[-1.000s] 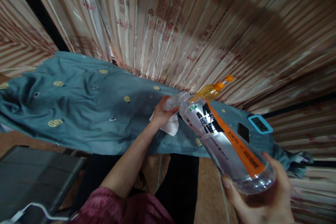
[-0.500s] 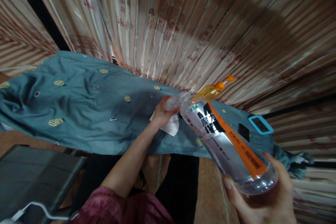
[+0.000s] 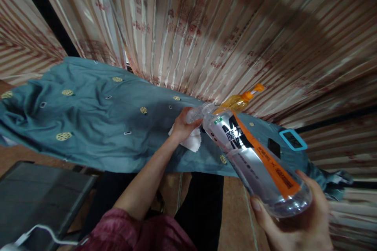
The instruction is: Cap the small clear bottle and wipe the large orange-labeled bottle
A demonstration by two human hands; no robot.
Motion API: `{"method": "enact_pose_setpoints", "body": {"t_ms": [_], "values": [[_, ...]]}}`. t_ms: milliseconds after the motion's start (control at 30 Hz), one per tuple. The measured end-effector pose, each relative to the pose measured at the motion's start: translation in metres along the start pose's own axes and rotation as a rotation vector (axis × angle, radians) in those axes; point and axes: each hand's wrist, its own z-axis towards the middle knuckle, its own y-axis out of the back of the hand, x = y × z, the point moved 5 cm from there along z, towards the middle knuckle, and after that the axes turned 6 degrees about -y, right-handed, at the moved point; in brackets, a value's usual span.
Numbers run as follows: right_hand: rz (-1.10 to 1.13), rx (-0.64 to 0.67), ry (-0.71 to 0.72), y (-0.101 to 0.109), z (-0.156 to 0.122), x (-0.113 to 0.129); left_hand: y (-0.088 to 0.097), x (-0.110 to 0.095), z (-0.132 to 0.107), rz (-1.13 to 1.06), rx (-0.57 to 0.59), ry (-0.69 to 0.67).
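Observation:
My right hand (image 3: 294,219) grips the base of a large clear plastic bottle (image 3: 253,157) with a silver and orange label, tilted with its neck pointing away and down. The bottle's mouth meets a small clear container (image 3: 198,113) that my left hand (image 3: 183,126) holds closed around. A white tissue (image 3: 193,143) lies on the teal cloth (image 3: 97,125) under my left hand.
An orange pump bottle (image 3: 238,101) stands behind the clear bottle against the striped curtain (image 3: 224,31). A black phone (image 3: 273,147) and a blue-framed device (image 3: 293,139) lie on the cloth at right. A dark flat case (image 3: 38,200) sits at lower left.

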Motion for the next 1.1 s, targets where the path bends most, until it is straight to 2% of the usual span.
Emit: {"method": "enact_pose_setpoints", "body": {"t_ms": [467, 700, 933, 1100], "values": [[0.015, 0.001, -0.048, -0.0002, 0.0012, 0.0039, -0.0012, 0.0003, 0.0012, -0.004, 0.004, -0.019], [0.049, 0.000, -0.126, -0.0021, 0.0009, -0.0046, -0.0001, -0.0004, 0.0013, 0.029, 0.001, 0.006], [0.080, -0.025, -0.112, -0.0042, 0.0042, 0.0046, 0.0000, 0.0005, 0.0030, 0.033, 0.021, 0.007], [0.092, -0.027, -0.141, -0.0040, 0.0031, -0.0016, 0.0003, 0.0001, 0.0033, 0.053, 0.032, 0.019]]}}
